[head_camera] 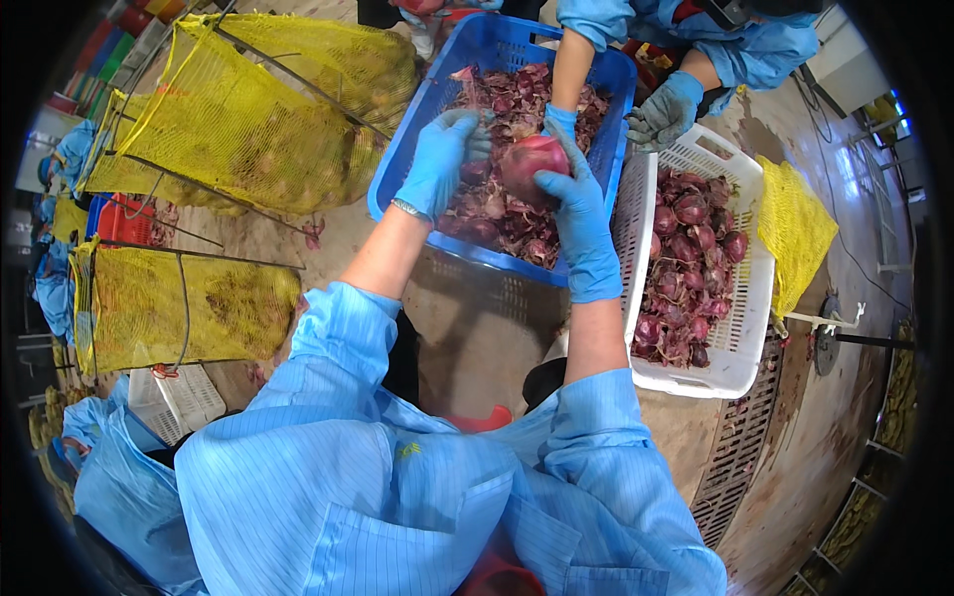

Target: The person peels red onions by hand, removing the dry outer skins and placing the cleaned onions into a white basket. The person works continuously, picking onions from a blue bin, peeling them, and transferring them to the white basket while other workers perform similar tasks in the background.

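My right hand (583, 212), in a blue glove, grips a large red onion (528, 170) above a blue plastic crate (488, 257). My left hand (445, 160), gloved in blue too, hovers just left of the onion with its fingers curled. Motion blurs those fingertips, and whether they pinch anything is unclear. A blurred piece of onion skin (468, 83) shows above that hand. Loose onion skins (514, 97) and several red onions fill the crate below.
A white plastic crate (745, 372) of red onions (689, 246) stands at right. Opposite, a co-worker's gloved hand (560, 119) reaches into the blue crate; the other glove (665, 112) is above the white crate. Yellow mesh sacks (246, 127) on metal rods stand left. A floor drain grate (738, 447) lies right.
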Demonstrator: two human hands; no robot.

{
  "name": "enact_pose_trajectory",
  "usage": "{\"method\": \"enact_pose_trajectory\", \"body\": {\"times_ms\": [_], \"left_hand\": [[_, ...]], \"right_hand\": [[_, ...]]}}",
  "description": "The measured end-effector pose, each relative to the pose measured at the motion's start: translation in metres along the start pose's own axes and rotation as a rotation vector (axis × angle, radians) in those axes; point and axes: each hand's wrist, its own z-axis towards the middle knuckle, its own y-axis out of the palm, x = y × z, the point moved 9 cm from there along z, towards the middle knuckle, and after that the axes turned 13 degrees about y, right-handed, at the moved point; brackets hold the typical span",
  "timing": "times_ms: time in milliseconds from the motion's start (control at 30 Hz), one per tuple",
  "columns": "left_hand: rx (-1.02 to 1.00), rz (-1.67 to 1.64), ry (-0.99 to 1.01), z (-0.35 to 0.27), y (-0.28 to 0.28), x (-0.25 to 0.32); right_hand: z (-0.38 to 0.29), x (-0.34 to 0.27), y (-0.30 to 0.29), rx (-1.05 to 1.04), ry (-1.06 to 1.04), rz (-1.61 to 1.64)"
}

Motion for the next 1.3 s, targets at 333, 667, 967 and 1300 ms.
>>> {"method": "enact_pose_trajectory", "body": {"times_ms": [333, 667, 967, 1300], "left_hand": [[-0.326, 0.543, 0.412, -0.014, 0.045, 0.038], [-0.547, 0.308, 0.327, -0.035, 0.069, 0.04], [-0.174, -0.583, 0.037, -0.018, 0.023, 0.032], [-0.151, -0.478, 0.156, -0.025, 0.012, 0.062]], "right_hand": [[0.005, 0.05, -0.022, -0.032, 0.464, 0.789], [0.003, 0.039, 0.01, -0.159, 0.358, 0.243], [0.005, 0.017, -0.004, -0.082, 0.205, 0.269], [0.013, 0.032, -0.035, 0.025, 0.21, 0.525]]}}
